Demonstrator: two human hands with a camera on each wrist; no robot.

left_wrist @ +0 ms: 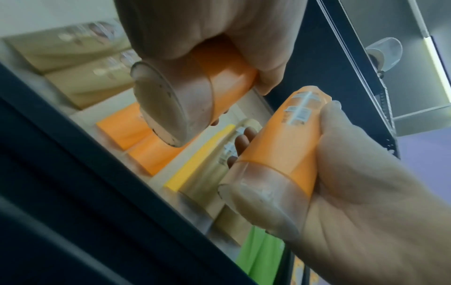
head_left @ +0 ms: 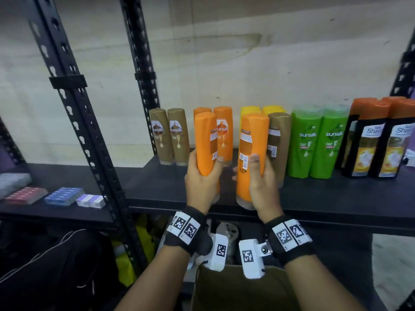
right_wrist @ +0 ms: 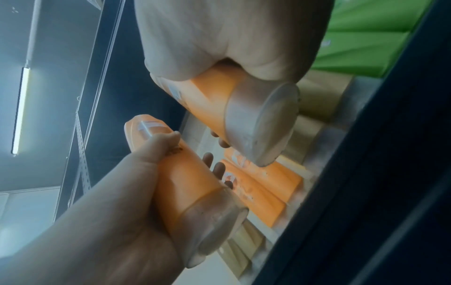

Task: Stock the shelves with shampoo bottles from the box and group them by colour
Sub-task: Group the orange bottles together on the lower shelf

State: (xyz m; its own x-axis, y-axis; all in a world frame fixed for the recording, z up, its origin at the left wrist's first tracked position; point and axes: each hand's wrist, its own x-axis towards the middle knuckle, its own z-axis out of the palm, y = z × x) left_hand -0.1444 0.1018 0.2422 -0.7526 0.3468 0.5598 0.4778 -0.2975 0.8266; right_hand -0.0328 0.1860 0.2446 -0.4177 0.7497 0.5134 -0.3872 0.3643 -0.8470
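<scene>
Left hand [head_left: 203,176] wraps lower half of one orange bottle [head_left: 205,142], right hand [head_left: 261,176] clamps second orange bottle [head_left: 251,153]; both off shelf [head_left: 314,196], caps down. Smooth rigid plastic, probably slippery (mid-body grip looks safest). Orange pair [head_left: 222,131] stands just behind. Stray brown bottle [head_left: 277,144] sits among yellow ones [head_left: 271,110], crowding gap. Green bottles [head_left: 316,142] further right.

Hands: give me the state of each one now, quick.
Left hand: closed around an orange bottle, held above the shelf.
Right hand: closed around a second orange bottle, thumb on its label.
</scene>
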